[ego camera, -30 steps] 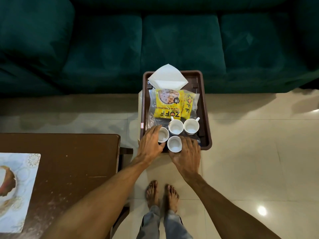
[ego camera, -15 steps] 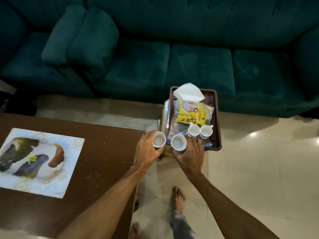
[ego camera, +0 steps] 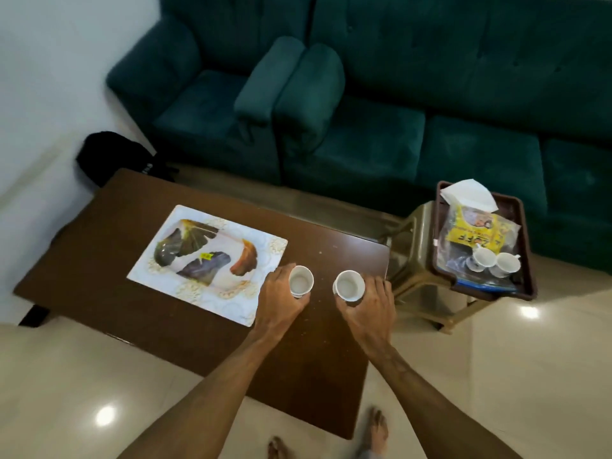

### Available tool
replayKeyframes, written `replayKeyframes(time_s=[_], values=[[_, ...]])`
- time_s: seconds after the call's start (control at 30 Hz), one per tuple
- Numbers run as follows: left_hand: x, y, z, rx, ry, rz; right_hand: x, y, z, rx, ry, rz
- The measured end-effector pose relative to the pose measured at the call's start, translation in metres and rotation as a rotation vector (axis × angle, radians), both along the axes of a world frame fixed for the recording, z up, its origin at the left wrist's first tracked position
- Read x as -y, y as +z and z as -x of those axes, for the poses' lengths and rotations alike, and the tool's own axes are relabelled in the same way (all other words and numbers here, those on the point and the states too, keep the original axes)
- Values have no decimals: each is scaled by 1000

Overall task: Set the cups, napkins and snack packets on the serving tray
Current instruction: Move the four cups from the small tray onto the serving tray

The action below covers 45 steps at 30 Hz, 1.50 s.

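Head view: we see both arms reaching over the dark table (ego camera: 165, 313). Our left hand (ego camera: 281, 301) grips one white cup (ego camera: 300, 281), our right hand (ego camera: 369, 308) grips another cup (ego camera: 348, 285), both empty. On the right, the brown tray (ego camera: 526, 260) holds napkins (ego camera: 470, 195), snack packets (ego camera: 473, 233) and two cups (ego camera: 495, 262).

The person is standing at the brown bench (ego camera: 99, 270), each grip wrapped around a small white cup. The left hand (ego camera: 281, 301) is holding one cup (ego camera: 300, 281) beside the printed placemat (ego camera: 208, 263); the right hand (ego camera: 372, 309) is holding the other cup (ego camera: 348, 285) near the bench's right end. Off to the right, the serving tray (ego camera: 526, 260) is sitting on a stool (ego camera: 410, 260), carrying two more cups (ego camera: 495, 261), a yellow snack packet (ego camera: 473, 233) and white napkins (ego camera: 468, 197), with a teal sofa (ego camera: 430, 94) behind.
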State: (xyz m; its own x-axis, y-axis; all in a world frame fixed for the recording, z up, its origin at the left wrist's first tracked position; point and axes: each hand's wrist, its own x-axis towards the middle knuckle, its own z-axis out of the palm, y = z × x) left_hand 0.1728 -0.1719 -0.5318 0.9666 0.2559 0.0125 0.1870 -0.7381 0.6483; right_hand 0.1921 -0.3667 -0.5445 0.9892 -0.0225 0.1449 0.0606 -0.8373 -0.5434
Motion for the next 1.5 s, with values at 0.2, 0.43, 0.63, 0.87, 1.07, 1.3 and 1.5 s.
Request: replayKeyframes(time_s=[0.2,0.43,0.63,0.87,1.07,1.3,1.5], values=[[-83,-9,19,-28,63,-35,-86,-12,11,-69,79,-90],[-139,-37,13,-71,111,-37,-152,-32,-11,-100,87,-131],[-176,-82,-17,-99,26,18,-192,-67,-35,-155,9,-139],[-201,-132,-86,-119,-98,69,-226,-121,-72,-201,-143,-72],[-225,-148,-135,-111,-135,21,-251,-143,-91,-187,-175,-38],[-280,-156,-152,-123,-135,9,-303,-150,-106,-143,-168,-90],[-324,-166,-145,-154,-70,-9,-346,-161,-112,-180,-114,-122]])
